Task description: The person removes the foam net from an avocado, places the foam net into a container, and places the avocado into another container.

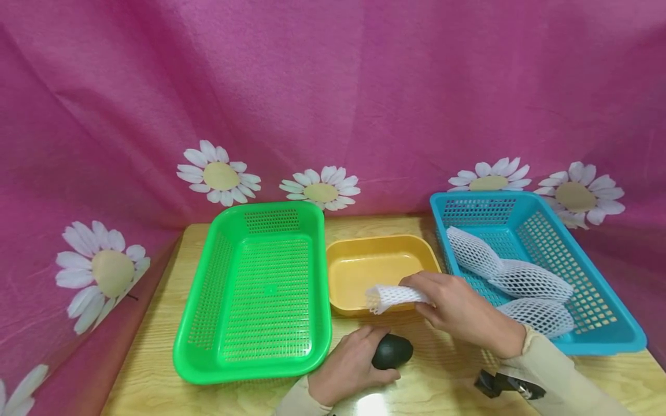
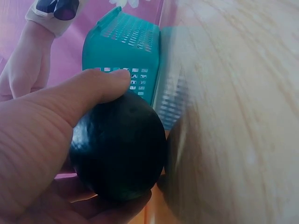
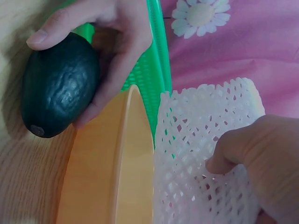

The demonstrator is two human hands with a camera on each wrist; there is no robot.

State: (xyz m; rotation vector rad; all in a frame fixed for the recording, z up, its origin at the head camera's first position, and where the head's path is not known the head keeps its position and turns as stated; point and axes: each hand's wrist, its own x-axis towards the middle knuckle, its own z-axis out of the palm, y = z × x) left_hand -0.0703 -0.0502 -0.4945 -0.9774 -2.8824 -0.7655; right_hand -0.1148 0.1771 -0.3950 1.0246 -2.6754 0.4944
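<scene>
A dark green avocado [image 1: 392, 352] lies low over the wooden table, gripped by my left hand [image 1: 350, 365] with the thumb on one side and fingers on the other. In the right wrist view the avocado [image 3: 60, 86] shows bare skin and a small stem scar. My right hand [image 1: 460, 309] pinches a white foam net sleeve [image 1: 392, 297], holding it over the near rim of the yellow basin [image 1: 382, 248]. Seen closer in the right wrist view, the sleeve [image 3: 201, 135] looks flattened, with its open end away from the hand.
To the left stands a green perforated basket [image 1: 260, 300] with nothing visible inside. A blue perforated basket [image 1: 583, 254] at the right holds three bulging white foam nets [image 1: 531, 280]; their contents are hard to make out. Behind hangs a pink flowered cloth [image 1: 322, 104].
</scene>
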